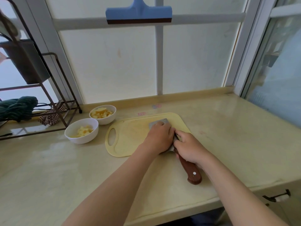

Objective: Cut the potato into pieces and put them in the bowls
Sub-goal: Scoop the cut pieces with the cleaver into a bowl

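Left hand (158, 139) pressing cleaver (193, 172) blade, right hand (189, 149) gripping its handle, blade pointing away

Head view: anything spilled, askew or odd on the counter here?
Nothing spilled. The near bowl and far bowl stand upright with potato pieces inside; the cutting board lies flat. One oddity: the left hand rests over the blade of the cleaver while the right hand grips its handle.
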Demonstrator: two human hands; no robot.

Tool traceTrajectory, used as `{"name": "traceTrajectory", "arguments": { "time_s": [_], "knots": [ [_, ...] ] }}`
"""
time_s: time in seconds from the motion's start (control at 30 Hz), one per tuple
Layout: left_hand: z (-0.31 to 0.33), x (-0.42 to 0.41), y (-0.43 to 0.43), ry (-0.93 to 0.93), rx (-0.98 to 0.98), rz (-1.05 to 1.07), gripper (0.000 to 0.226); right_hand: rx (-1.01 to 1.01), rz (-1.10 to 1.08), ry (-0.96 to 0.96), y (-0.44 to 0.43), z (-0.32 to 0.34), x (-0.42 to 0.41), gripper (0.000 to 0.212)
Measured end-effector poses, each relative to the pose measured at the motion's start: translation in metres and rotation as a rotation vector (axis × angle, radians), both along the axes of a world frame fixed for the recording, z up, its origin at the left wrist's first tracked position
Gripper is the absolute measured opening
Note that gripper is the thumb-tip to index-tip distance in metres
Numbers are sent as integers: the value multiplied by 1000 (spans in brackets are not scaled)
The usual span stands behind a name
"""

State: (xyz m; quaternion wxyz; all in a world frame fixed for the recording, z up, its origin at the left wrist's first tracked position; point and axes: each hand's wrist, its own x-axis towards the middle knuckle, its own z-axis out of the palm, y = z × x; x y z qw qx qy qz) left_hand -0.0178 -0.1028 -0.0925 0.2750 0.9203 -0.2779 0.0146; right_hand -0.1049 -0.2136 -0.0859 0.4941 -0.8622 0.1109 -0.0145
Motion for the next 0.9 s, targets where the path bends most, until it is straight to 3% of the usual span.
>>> {"name": "traceTrajectory", "arguments": {
  "time_s": [0.13,0.43,0.73,0.9],
  "knots": [
    [11,-6,-4,-37,10,-52,33,179,-33,-4,0,-2,-3,38],
    [6,11,-8,-51,69,-77,34,335,-103,6,-6,-1,-2,37],
    [32,23,8,-90,169,-150,25,296,-40,-18,7,18,6,31],
    [61,32,47,-119,193,-89,28,304,62,-46,35,39,24,27]
  ]
}}
